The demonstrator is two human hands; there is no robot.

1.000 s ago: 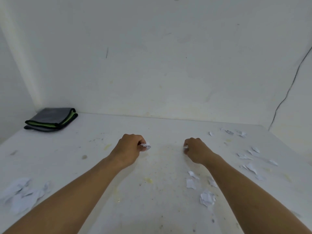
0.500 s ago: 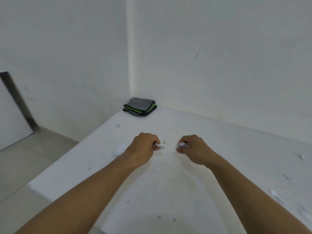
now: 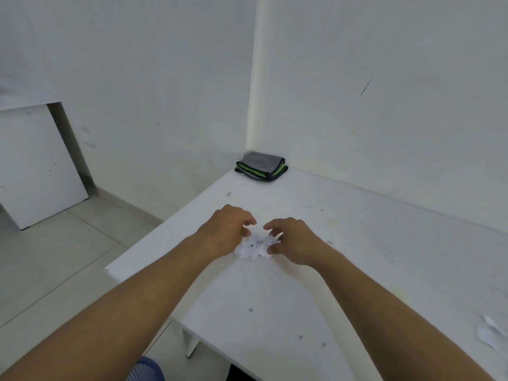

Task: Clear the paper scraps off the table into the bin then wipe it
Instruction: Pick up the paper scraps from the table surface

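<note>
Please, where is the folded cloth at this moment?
In the head view, the folded cloth lies on the table's far corner, where the two walls meet, beyond both hands and apart from the paper scraps.

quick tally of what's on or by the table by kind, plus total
Paper scrap clusters: 2, a pile between the left hand and right hand, and loose bits at the right edge
Folded cloths: 1
Blue bins: 1
Total: 4

White board point(image 3: 35, 166) leans against the left wall; tiled floor point(image 3: 55, 257) below.
</note>
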